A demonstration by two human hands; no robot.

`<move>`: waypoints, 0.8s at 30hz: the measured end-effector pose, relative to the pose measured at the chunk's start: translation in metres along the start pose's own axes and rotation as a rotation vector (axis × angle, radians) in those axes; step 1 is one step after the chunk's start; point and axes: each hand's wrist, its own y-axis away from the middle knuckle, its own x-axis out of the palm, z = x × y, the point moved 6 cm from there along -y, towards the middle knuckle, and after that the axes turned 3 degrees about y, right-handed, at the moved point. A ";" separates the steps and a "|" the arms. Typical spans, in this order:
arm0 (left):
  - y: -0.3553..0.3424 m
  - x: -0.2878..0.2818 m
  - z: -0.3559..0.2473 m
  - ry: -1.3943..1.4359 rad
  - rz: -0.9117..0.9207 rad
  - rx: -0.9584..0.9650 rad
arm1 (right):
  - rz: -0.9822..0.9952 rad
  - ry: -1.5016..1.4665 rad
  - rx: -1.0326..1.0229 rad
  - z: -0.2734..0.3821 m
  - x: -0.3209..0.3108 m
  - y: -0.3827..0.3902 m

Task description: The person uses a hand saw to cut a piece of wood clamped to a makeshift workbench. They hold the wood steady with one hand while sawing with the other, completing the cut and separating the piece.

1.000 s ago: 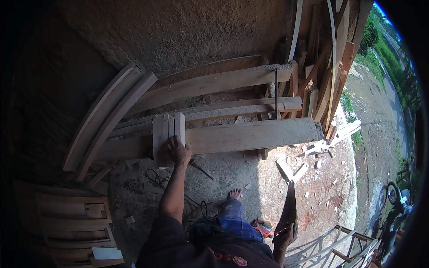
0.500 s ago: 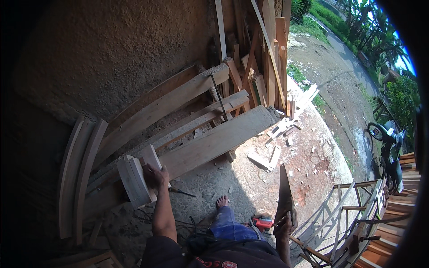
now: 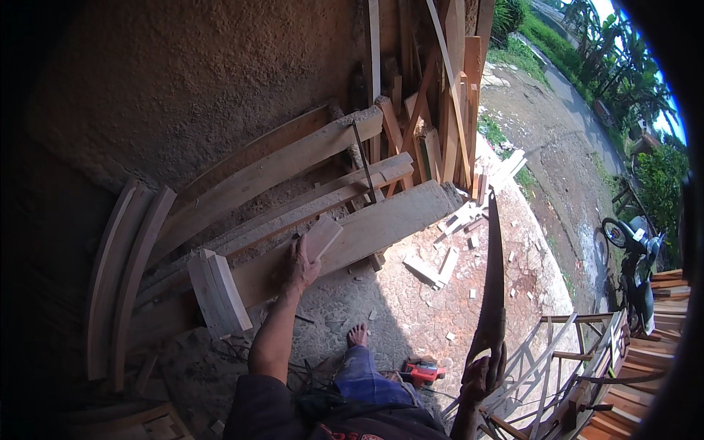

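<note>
My left hand (image 3: 302, 265) is closed on a short pale wood block (image 3: 321, 236), lying on the long plank (image 3: 389, 220) of the bench. To its left a stack of short wood blocks (image 3: 218, 293) rests across the same plank. In my right hand (image 3: 480, 375) is a handsaw (image 3: 493, 286), gripped by its handle, with the blade pointing up and away from me. The saw is well apart from the block.
Curved wooden pieces (image 3: 136, 286) stand at the left. Timber lengths (image 3: 440, 95) lean against the wall at the back. A red power tool (image 3: 423, 372) lies on the floor by my leg, offcuts (image 3: 433, 268) are scattered beyond, and a motorbike (image 3: 640, 271) is at far right.
My left hand has taken a wood block off the stack's side and moved it right along the plank. My right hand has raised the handsaw, whose blade now reaches farther forward.
</note>
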 end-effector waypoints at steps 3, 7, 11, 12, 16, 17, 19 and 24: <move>-0.005 -0.004 -0.014 0.046 0.008 -0.030 | 0.077 -0.087 0.015 0.025 0.018 0.000; -0.021 0.006 -0.012 0.072 0.011 0.091 | 0.221 0.154 -0.194 0.041 0.034 0.005; -0.035 0.018 -0.030 -0.017 0.098 0.121 | 0.383 0.067 -0.090 0.034 0.055 0.017; -0.035 0.018 -0.032 -0.025 0.131 0.141 | 0.408 0.046 -0.089 0.027 0.061 0.018; -0.026 0.019 -0.051 -0.163 0.232 0.188 | 0.482 0.029 -0.282 0.045 0.095 0.012; -0.024 0.018 -0.053 -0.226 0.240 0.187 | 0.522 0.039 -0.314 0.047 0.101 0.012; -0.027 0.019 -0.053 -0.160 0.101 0.221 | 0.632 0.014 -0.183 0.039 0.113 0.017; -0.047 0.027 -0.073 -0.001 -0.256 0.136 | 0.623 -0.024 -0.368 0.035 0.136 0.020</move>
